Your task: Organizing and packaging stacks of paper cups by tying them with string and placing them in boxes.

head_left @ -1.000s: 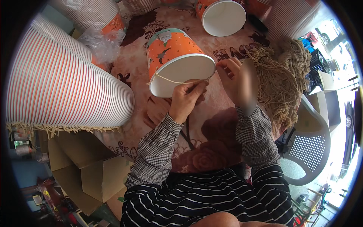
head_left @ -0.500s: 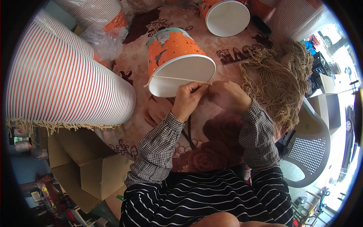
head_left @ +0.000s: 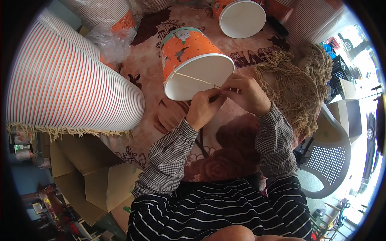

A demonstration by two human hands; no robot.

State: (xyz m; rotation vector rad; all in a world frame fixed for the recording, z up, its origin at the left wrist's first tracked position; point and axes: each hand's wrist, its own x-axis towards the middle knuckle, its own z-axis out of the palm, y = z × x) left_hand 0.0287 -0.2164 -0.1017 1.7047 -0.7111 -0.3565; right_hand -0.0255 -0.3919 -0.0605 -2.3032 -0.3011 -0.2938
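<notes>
An orange paper bucket (head_left: 189, 50) with dark bat shapes and a white inside lies on its side, its mouth tilted toward me. A thin beige string (head_left: 194, 78) comes from the left side of its rim and crosses the mouth to my fingers. My left hand (head_left: 202, 109) pinches the string just below the rim. Fingertip to fingertip with it, my right hand (head_left: 250, 95) is closed on the string at the rim's lower right. The string's end is hidden between the fingers.
Long nested stacks of buckets (head_left: 76, 84) lie at the left. A heap of beige strings (head_left: 297, 88) is at the right, and another orange bucket (head_left: 243, 19) lies at the back. An open cardboard box (head_left: 96, 184) stands lower left, a grey chair (head_left: 329, 160) at the right.
The bucket has shifted slightly right, and its mouth has turned a little. My right hand has risen and its fingers now show against the rim. My left hand has hardly moved.
</notes>
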